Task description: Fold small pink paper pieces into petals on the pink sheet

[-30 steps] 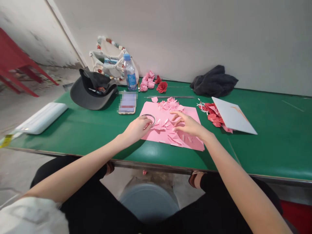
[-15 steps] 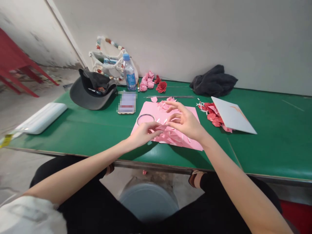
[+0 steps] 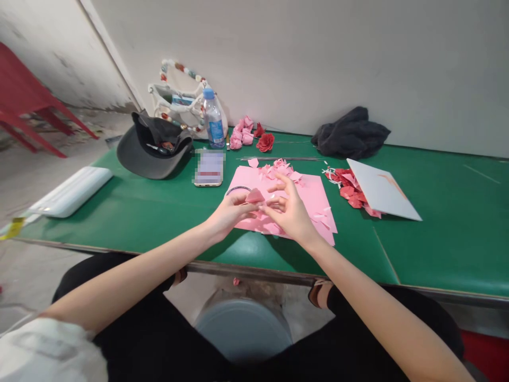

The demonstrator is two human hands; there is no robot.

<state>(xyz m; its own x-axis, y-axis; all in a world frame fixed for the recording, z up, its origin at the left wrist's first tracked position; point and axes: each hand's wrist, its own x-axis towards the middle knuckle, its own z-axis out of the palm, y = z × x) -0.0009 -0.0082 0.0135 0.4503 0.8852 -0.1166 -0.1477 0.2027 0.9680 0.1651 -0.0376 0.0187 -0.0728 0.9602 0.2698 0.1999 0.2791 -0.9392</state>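
A pink paper petal (image 3: 255, 196) is pinched between the thumb and fingers of my left hand (image 3: 229, 212). My right hand (image 3: 289, 214) closes its thumb and index finger at the petal's lower right edge, its other fingers raised and spread. Beneath both hands lie pink paper sheets (image 3: 315, 199), scattered with pink cut pieces (image 3: 278, 170) at the back and more at the front, partly hidden by my hands. A thin grey ring (image 3: 237, 188) rests on the sheets behind my left hand and is partly covered.
Behind the sheets are thin wires (image 3: 282, 158), pink paper flowers (image 3: 241, 132) and a red paper rose (image 3: 265, 142). A phone (image 3: 209, 168), bottle (image 3: 214, 124), bag (image 3: 175, 95) and cap (image 3: 153, 151) stand left. Red scraps (image 3: 350, 191), a white board (image 3: 384, 191) and dark cloth (image 3: 352, 132) lie right.
Both hands have shifted slightly left with the petal, which now stands up more. More of the pink sheets and pieces on the right shows, and the ring is more covered.
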